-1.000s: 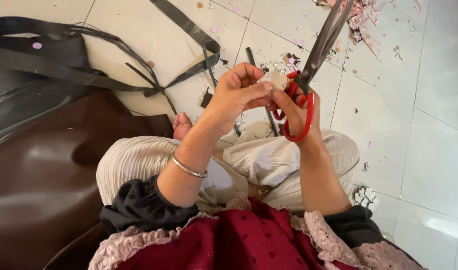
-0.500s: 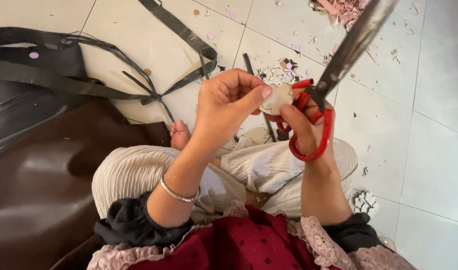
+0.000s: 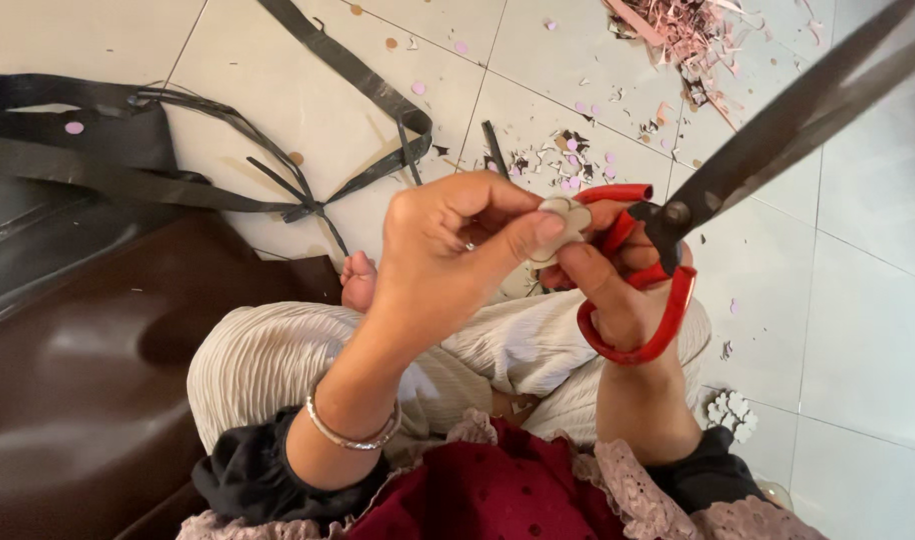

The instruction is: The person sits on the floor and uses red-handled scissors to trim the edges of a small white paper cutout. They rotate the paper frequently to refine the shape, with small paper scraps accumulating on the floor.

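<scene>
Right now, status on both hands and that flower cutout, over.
Left hand pinching the small pale flower cutout at its fingertips. Right hand through the red-handled scissors, blades up and away. Nothing between hands; scraps on the floor beyond.

Soft, even daylight fills the scene, bright on the pale floor tiles, with a white sheen on the brown sheet at left. Shadows stay faint beneath the dark strips. The scissor blades, closest to the lens, blur; wide-angle distortion bends the tile seams at the edges.
</scene>
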A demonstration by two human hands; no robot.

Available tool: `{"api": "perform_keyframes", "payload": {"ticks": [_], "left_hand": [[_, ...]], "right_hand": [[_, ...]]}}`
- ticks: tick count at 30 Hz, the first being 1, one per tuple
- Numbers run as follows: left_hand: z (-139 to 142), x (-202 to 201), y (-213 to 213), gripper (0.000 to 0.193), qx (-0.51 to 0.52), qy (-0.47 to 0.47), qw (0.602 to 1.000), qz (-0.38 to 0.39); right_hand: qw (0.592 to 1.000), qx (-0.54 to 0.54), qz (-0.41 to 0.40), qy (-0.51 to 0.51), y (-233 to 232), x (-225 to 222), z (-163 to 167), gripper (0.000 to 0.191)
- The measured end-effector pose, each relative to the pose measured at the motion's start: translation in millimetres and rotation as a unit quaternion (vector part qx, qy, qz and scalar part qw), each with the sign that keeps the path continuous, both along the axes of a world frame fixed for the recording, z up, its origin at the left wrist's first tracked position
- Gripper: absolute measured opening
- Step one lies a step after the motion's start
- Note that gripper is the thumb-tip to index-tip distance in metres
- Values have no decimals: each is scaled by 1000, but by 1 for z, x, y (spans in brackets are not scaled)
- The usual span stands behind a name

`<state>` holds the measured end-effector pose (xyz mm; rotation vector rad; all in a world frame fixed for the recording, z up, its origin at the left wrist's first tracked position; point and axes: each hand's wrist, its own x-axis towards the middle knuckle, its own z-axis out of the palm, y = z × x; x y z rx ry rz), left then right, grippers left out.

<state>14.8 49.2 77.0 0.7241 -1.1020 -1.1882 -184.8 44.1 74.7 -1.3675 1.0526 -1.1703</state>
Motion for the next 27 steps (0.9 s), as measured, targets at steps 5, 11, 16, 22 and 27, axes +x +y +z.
{"api": "perform_keyframes", "payload": {"ticks": [5, 11, 16, 22, 27], "left_hand": [[9, -1, 3, 14, 12, -6, 999, 39], [20, 8, 3, 22, 74, 15, 997, -4], [20, 8, 6, 28, -1, 48, 997, -53], [8, 6, -4, 34, 43, 88, 994, -54], [-2, 7, -5, 21, 26, 29, 996, -77]], "right_hand": [[999, 9, 29, -41, 6, -1, 1, 31], [998, 33, 22, -50, 9, 1, -4, 17], [998, 5, 50, -38, 4, 12, 1, 13], [995, -26, 73, -69, 5, 17, 5, 19], [996, -9, 73, -47, -2, 13, 0, 26]]}}
